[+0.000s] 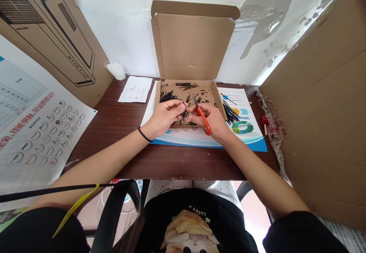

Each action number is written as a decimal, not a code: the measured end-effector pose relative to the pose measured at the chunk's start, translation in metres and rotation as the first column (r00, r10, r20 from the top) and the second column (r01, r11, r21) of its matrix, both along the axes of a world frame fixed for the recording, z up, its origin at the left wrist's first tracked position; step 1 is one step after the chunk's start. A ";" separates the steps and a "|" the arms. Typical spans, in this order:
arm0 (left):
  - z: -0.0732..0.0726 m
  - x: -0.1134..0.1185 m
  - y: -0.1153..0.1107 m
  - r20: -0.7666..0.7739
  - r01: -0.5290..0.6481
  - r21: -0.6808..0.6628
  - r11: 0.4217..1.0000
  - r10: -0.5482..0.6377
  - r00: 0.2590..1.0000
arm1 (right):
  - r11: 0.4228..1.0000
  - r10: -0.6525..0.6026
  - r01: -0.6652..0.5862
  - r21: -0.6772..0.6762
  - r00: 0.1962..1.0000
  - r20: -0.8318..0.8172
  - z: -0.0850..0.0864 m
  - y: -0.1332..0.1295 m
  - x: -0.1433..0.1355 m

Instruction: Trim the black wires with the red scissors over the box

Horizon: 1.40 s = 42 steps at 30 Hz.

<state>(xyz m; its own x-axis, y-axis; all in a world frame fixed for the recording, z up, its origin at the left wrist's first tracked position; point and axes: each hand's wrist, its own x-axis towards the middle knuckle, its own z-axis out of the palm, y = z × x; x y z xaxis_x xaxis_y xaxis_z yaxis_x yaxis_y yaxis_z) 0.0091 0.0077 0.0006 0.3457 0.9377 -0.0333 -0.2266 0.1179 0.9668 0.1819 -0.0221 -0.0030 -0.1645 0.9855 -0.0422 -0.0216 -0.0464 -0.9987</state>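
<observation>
A thin black rod (pixel 185 108) sits in the grip, between the two hands and above the box's near part. The left hand (pixel 165 116) pinches it narrowly between thumb and forefinger. Just right of that pinch, the right hand (pixel 210 118) is closed around the red handles of the scissors (pixel 201 112), their blades pointing away from the body; how far the blades are parted is too small to tell. The right fingertips come close to the rod, but whether they touch it cannot be told.

Below and beyond the grip lies the box (pixel 219 101), open, its lid (pixel 193 49) standing up at the far side. Inside, a pile (pixel 168 96) of black rods lies beyond the left hand, black scraps (pixel 203 92) are strewn beyond the scissors, and a gold-tipped bundle (pixel 187 85) lies farthest off, along the back. Right of the right hand, outside the box, another bundle (pixel 231 114) rests on the printed sheet (pixel 253 138) that runs under the box.

Farther out, a small paper (pixel 135 89) with writing lies beyond and left of the grip, with a white wad (pixel 116 71) behind it. The brown table (pixel 183 163) carries all this. A black band (pixel 145 134) circles the left wrist.
</observation>
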 end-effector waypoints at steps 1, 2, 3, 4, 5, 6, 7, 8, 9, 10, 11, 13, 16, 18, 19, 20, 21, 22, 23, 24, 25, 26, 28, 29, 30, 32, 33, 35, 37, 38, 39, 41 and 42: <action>0.000 0.000 0.000 -0.002 -0.003 0.002 1.000 0.003 1.000 | 1.000 0.001 -0.001 0.000 1.000 0.007 0.000 0.000 0.000; -0.001 0.000 0.001 -0.001 -0.007 0.003 1.000 0.007 1.000 | 1.000 0.002 -0.002 0.000 1.000 0.011 -0.001 0.001 0.001; -0.001 0.000 0.001 0.001 -0.011 0.002 1.000 0.011 1.000 | 1.000 0.005 -0.005 0.001 1.000 0.011 -0.002 0.001 0.001; -0.001 0.000 0.001 0.004 -0.015 -0.006 1.000 0.015 1.000 | 1.000 0.009 -0.009 0.000 1.000 0.008 -0.002 0.001 0.001; -0.002 0.000 0.001 0.009 -0.019 -0.018 1.000 0.020 1.000 | 1.000 0.012 -0.012 0.000 1.000 0.002 -0.003 0.002 0.002; -0.002 0.001 0.001 0.015 -0.024 -0.033 0.999 0.025 1.000 | 1.000 0.016 -0.016 -0.002 1.000 -0.005 -0.004 0.002 0.002; -0.002 0.001 0.001 0.020 -0.029 -0.050 0.998 0.030 0.999 | 1.000 0.022 -0.022 -0.001 1.000 -0.010 -0.004 0.002 0.003; -0.002 0.001 0.001 0.023 -0.031 -0.068 0.997 0.033 0.999 | 1.000 0.029 -0.029 0.000 0.999 -0.015 -0.005 0.002 0.003; -0.001 0.001 0.001 0.025 -0.031 -0.085 0.996 0.033 0.999 | 0.999 0.037 -0.036 0.005 0.999 -0.020 -0.005 0.002 0.003; -0.001 0.001 0.000 0.026 -0.028 -0.101 0.994 0.031 0.999 | 0.999 0.045 -0.045 0.011 0.999 -0.027 -0.005 0.002 0.004; 0.000 0.000 0.000 0.029 -0.023 -0.117 0.993 0.027 0.999 | 0.998 0.055 -0.055 0.020 0.998 -0.035 -0.004 0.002 0.004; 0.000 0.000 0.000 0.041 -0.007 -0.143 0.990 0.013 0.999 | 0.997 0.072 -0.070 0.037 0.996 -0.053 -0.003 0.001 0.004; 0.000 -0.001 0.002 0.075 0.030 -0.167 0.986 -0.017 0.997 | 0.995 0.092 -0.089 0.035 0.993 -0.072 0.000 -0.001 0.004; -0.001 -0.002 0.003 0.101 0.062 -0.173 0.983 -0.045 0.994 | 0.995 0.093 -0.092 0.025 0.993 -0.074 0.001 -0.001 0.004; -0.001 -0.003 0.003 0.115 0.078 -0.174 0.982 -0.058 0.992 | 0.996 0.091 -0.090 0.022 0.993 -0.070 0.002 -0.001 0.004; -0.002 -0.003 0.004 0.129 0.092 -0.171 0.981 -0.070 0.989 | 0.996 0.089 -0.088 0.020 0.994 -0.066 0.002 -0.001 0.004; -0.003 -0.003 0.004 0.142 0.103 -0.167 0.981 -0.079 0.987 | 0.996 0.088 -0.088 0.017 0.994 -0.061 0.003 -0.001 0.004; -0.004 -0.003 0.004 0.153 0.109 -0.163 0.981 -0.084 0.985 | 0.996 0.090 -0.089 0.015 0.994 -0.058 0.003 -0.001 0.004; -0.004 -0.002 0.003 0.162 0.110 -0.160 0.981 -0.084 0.983 | 0.996 0.094 -0.093 0.013 0.994 -0.055 0.003 -0.001 0.003; -0.005 -0.002 0.003 0.168 0.107 -0.157 0.982 -0.080 0.983 | 0.995 0.099 -0.098 0.012 0.994 -0.051 0.004 -0.001 0.003; -0.005 -0.002 0.003 0.170 0.099 -0.153 0.983 -0.072 0.983 | 0.995 0.102 -0.102 0.009 0.994 -0.041 0.005 -0.001 0.003; -0.005 -0.002 0.003 0.170 0.086 -0.148 0.985 -0.061 0.984 | 0.995 0.099 -0.099 0.007 0.995 -0.022 0.007 -0.001 0.005; -0.004 -0.003 0.005 0.158 0.058 -0.132 0.990 -0.037 0.987 | 0.997 0.070 -0.070 0.011 0.996 0.057 0.014 -0.002 0.012; -0.003 -0.005 0.006 0.146 0.044 -0.118 0.992 -0.026 0.989 | 0.999 0.035 -0.038 0.023 0.992 0.122 0.018 -0.001 0.019; -0.002 -0.006 0.008 0.130 0.033 -0.103 0.994 -0.019 0.991 | 0.998 -0.021 0.009 0.057 0.978 0.206 0.022 -0.001 0.027; 0.000 -0.009 0.011 0.095 0.022 -0.066 0.998 -0.016 0.995 | 0.964 -0.246 0.174 0.201 0.868 0.430 0.029 0.002 0.048; 0.001 -0.010 0.012 0.070 0.018 -0.040 0.999 -0.015 0.997 | 0.916 -0.394 0.268 0.300 0.751 0.531 0.031 0.004 0.059; 0.001 -0.012 0.013 -0.037 -0.004 0.044 0.999 0.006 0.999 | 0.836 -0.549 0.317 0.449 0.476 0.687 0.031 0.009 0.079; -0.001 -0.012 0.012 -0.256 -0.028 0.211 0.977 0.083 0.963 | 0.842 -0.515 0.331 0.426 0.261 0.816 0.028 0.014 0.091; -0.002 -0.011 0.010 -0.378 -0.024 0.320 0.947 0.151 0.913 | 0.857 -0.467 0.331 0.394 0.178 0.866 0.026 0.016 0.094; -0.003 -0.010 0.009 -0.483 -0.002 0.429 0.903 0.231 0.845 | 0.876 -0.412 0.326 0.356 0.119 0.903 0.023 0.017 0.095; -0.005 -0.008 0.005 -0.608 0.096 0.595 0.798 0.369 0.703 | 0.908 -0.323 0.299 0.294 0.051 0.945 0.020 0.018 0.094; -0.005 -0.008 0.004 -0.644 0.158 0.639 0.753 0.412 0.645 | 0.918 -0.296 0.285 0.275 0.033 0.955 0.018 0.018 0.092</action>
